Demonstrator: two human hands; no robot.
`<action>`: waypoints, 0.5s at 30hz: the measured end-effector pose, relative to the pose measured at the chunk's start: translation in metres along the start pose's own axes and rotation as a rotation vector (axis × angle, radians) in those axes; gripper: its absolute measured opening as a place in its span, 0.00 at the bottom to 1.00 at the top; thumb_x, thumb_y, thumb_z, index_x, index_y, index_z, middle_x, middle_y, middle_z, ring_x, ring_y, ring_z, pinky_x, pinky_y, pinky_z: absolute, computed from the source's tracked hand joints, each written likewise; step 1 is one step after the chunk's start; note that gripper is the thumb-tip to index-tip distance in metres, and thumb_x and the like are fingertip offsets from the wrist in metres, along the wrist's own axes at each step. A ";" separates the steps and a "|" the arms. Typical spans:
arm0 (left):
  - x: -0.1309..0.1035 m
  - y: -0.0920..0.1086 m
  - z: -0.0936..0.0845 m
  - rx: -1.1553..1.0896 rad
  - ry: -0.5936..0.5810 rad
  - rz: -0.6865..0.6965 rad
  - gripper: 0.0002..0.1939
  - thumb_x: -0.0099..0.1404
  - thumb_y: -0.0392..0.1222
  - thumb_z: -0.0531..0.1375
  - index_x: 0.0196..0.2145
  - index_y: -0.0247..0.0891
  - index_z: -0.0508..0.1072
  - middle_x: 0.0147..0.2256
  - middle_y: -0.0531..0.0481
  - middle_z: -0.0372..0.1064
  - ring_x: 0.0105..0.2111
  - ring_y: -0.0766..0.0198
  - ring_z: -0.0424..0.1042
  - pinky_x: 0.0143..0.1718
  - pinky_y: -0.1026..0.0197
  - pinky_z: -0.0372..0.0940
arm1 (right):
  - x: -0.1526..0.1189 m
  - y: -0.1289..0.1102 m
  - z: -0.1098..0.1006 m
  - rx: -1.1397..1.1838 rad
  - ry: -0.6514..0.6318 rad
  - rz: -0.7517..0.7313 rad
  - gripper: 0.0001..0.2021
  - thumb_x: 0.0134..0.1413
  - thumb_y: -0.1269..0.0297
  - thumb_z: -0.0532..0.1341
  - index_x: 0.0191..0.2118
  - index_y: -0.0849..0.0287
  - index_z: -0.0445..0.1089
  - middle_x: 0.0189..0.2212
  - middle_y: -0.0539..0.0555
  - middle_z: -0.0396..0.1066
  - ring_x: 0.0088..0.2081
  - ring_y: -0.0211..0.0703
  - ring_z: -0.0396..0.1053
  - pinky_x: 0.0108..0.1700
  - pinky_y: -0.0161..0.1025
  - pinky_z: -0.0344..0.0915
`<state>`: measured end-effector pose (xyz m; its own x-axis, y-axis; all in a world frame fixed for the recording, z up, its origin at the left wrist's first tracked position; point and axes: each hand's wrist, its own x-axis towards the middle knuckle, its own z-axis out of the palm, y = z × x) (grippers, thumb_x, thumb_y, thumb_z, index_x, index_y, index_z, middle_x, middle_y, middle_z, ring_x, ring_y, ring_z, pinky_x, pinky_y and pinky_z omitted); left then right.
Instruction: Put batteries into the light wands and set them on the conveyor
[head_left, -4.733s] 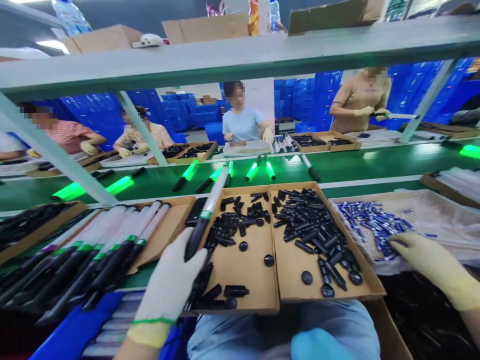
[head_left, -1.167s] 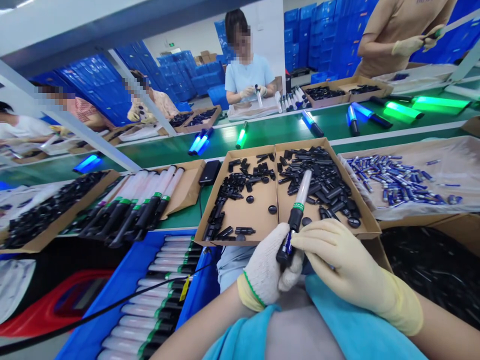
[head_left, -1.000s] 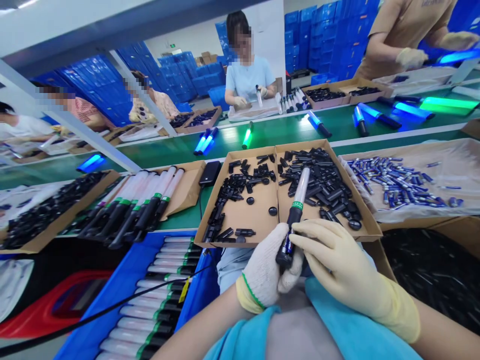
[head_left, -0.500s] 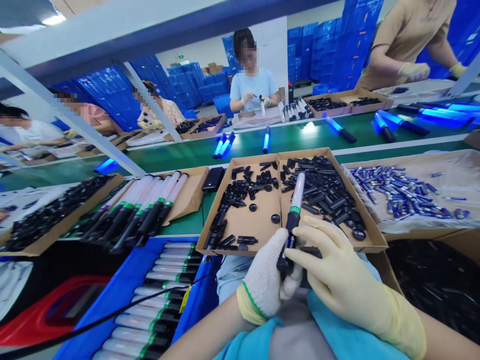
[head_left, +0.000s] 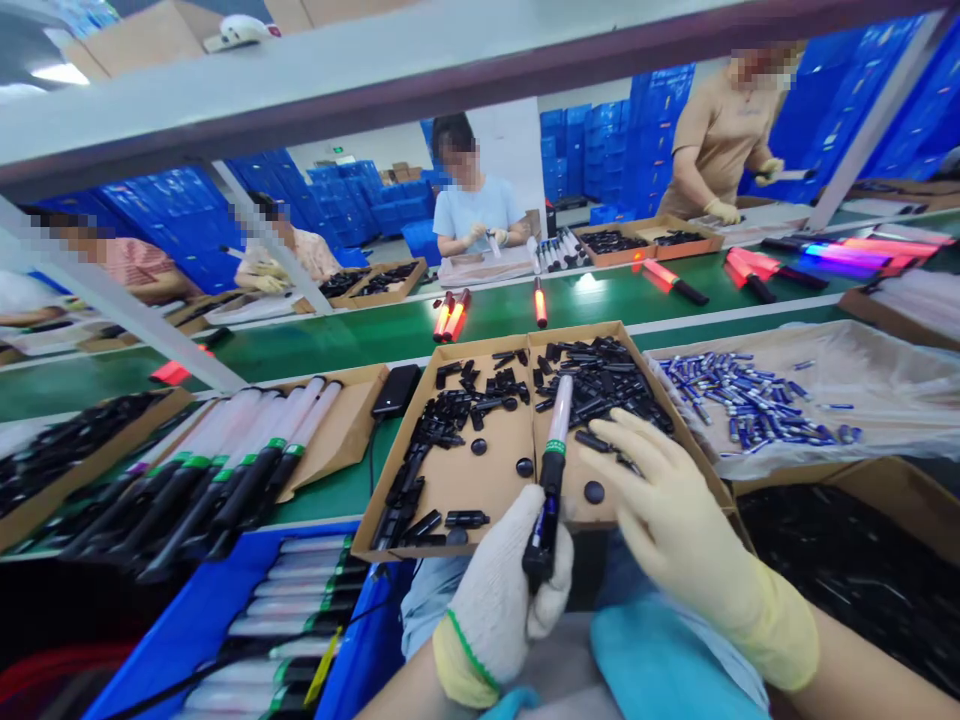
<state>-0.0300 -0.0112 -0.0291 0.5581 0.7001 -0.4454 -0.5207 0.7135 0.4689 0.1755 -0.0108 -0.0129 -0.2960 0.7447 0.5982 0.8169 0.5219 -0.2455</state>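
My left hand [head_left: 491,590], in a white knit glove over a yellowish one, is wrapped round the black handle of a light stick [head_left: 558,430]. The stick points up and away from me, with a pale tube and a green band above the handle. A slot in the handle shows something dark blue, perhaps a battery. My right hand [head_left: 675,520], in a pale yellow glove, is off the stick with fingers spread. Its fingertips hover at or touch the small black plastic parts [head_left: 600,365] in the right compartment of the cardboard tray [head_left: 487,490]; contact is unclear.
Blue-wrapped batteries [head_left: 757,400] lie on plastic sheeting at right. Several light sticks [head_left: 255,430] rest at left, above a blue crate [head_left: 180,610] of more sticks. A green conveyor [head_left: 322,345] carries red-lit sticks. Co-workers [head_left: 476,205] sit and stand beyond; a white beam [head_left: 300,100] crosses overhead.
My right hand has left the stick's handle and moved over the tray's right side. The view has shifted. The conveyor sticks have turned from blue to mostly red.
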 end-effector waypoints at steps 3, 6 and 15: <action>-0.003 0.009 -0.004 0.063 0.027 -0.071 0.23 0.68 0.56 0.57 0.50 0.34 0.70 0.23 0.54 0.70 0.11 0.71 0.62 0.09 0.70 0.55 | 0.006 0.070 -0.005 -0.206 -0.151 0.478 0.21 0.64 0.71 0.48 0.57 0.57 0.69 0.58 0.58 0.66 0.61 0.47 0.61 0.62 0.46 0.59; -0.006 0.015 -0.001 0.088 0.062 -0.097 0.23 0.68 0.57 0.56 0.50 0.35 0.70 0.23 0.54 0.69 0.11 0.71 0.61 0.09 0.70 0.54 | 0.013 0.146 -0.010 -0.322 -0.344 0.785 0.15 0.64 0.68 0.52 0.44 0.64 0.76 0.42 0.64 0.75 0.47 0.52 0.72 0.51 0.48 0.67; -0.011 0.016 0.011 0.159 0.145 -0.044 0.24 0.67 0.59 0.56 0.46 0.34 0.71 0.20 0.56 0.64 0.10 0.73 0.57 0.09 0.71 0.48 | 0.011 0.199 0.014 -0.375 -0.631 0.822 0.09 0.63 0.62 0.61 0.39 0.65 0.71 0.37 0.55 0.73 0.39 0.42 0.72 0.44 0.44 0.70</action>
<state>-0.0369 -0.0078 -0.0082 0.4737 0.6732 -0.5678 -0.3830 0.7381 0.5555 0.3278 0.1073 -0.0655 0.2947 0.9413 -0.1648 0.9473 -0.3105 -0.0794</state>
